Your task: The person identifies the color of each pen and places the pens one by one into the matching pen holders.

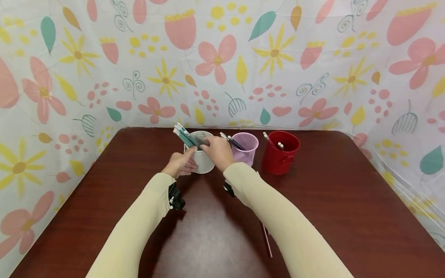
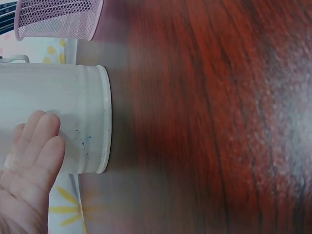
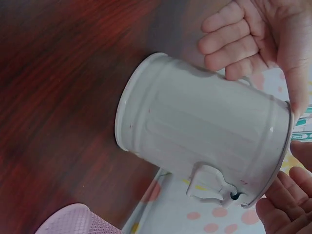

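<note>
A white metal bucket (image 1: 205,163) stands upright at the back of the table, with several teal pencils (image 1: 185,136) leaning out of its left side. My left hand (image 1: 180,163) is at the bucket's left, its thumb at the rim by the pencils. In the left wrist view, that hand's fingers (image 2: 41,141) lie loosely extended along the white side wall. At the bucket's mouth, my right hand (image 1: 219,150) reaches over the right part of the rim with bent fingers. Whether those fingers pinch anything is hidden in the head view; the right wrist view shows them partly at the rim (image 3: 280,209).
Right of the white bucket stands a pink mesh pencil cup (image 1: 247,154) with dark pencils (image 1: 237,143). Farther right is a red bucket (image 1: 281,154) holding a few light-tipped pencils (image 1: 280,146). A pink pencil (image 1: 266,241) lies on the brown table beside my right forearm.
</note>
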{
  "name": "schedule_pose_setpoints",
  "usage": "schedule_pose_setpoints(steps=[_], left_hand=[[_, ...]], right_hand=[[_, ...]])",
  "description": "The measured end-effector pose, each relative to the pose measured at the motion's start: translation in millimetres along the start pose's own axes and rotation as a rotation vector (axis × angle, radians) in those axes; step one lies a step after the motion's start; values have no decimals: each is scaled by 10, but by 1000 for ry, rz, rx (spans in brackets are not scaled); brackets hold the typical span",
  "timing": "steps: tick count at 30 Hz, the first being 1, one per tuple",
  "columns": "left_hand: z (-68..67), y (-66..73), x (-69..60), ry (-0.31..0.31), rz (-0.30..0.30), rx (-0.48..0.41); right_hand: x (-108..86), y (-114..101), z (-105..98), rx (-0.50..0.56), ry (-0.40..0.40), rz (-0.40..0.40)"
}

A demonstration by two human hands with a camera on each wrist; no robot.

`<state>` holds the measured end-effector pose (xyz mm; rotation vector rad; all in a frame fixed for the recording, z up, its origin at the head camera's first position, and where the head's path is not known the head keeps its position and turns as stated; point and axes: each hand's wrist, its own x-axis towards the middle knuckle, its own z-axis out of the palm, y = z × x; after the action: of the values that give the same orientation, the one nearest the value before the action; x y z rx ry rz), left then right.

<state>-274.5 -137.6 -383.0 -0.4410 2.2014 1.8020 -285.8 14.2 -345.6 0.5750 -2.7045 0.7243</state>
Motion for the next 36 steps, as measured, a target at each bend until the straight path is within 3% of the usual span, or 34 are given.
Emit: schedule_pose_setpoints(steps=[6,11,13,17,19,22,25,30,33,36], left_hand=[[11,15,-22,8,5,-12],[76,-28,-1,-21,-10,-6],[71,-33,0,-19,-6,-5],[28,-16,-7,-16,11,-3],[-1,1,-13,-21,13,1],[-34,21,-14,-35,13,6],[-34,25,-16,-47,13,12],[-38,7,-20,-68,14,13],[-45,14,-30,-68,7,5],[-23,22,-45,-62,0,-2]], right_hand=[[70,-41,6,-55,5,26],[40,31,9,-73,-9,57],[11,55,-29,-64,-14,6],[-108,115,-214,-34,-49,-201],[-213,177,-362,-3,-120,-299],[-432,362,-601,21,-308,-364],[-682,658,-796,-37,-499,-305],[-1039,1121,-957,-105,-738,14],[-1169,1270,-973,-81,-807,186],[-1259,1344,-950,-88,-814,263]])
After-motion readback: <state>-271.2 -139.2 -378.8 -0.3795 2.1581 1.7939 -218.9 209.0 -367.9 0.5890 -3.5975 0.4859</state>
